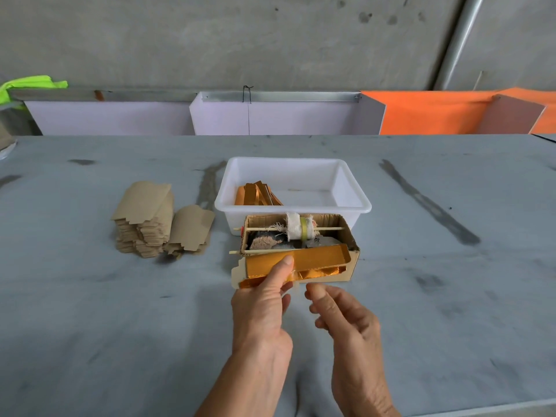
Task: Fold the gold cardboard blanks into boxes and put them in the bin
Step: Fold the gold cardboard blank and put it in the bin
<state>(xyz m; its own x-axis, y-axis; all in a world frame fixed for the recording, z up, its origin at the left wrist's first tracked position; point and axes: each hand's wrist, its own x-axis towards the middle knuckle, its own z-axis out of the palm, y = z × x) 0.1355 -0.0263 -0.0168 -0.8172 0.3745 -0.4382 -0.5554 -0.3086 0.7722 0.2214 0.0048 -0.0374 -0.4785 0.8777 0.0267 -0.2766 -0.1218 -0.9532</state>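
The left hand (pixel 264 299) is pinching the gold blank (pixel 301 263), which is being held just before the cardboard box (pixel 346 233), while the right hand (pixel 340 311) is kept loosely curled, empty; the light, creasable card is probably best gripped along its folded edges.

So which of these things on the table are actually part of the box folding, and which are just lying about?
Part of the job:
- gold blank, held by the left hand
- right hand, beside it
- stack of flat blanks
- white bin with folded boxes

Lying about:
- cardboard box with sticks and cloth roll
- green cloth
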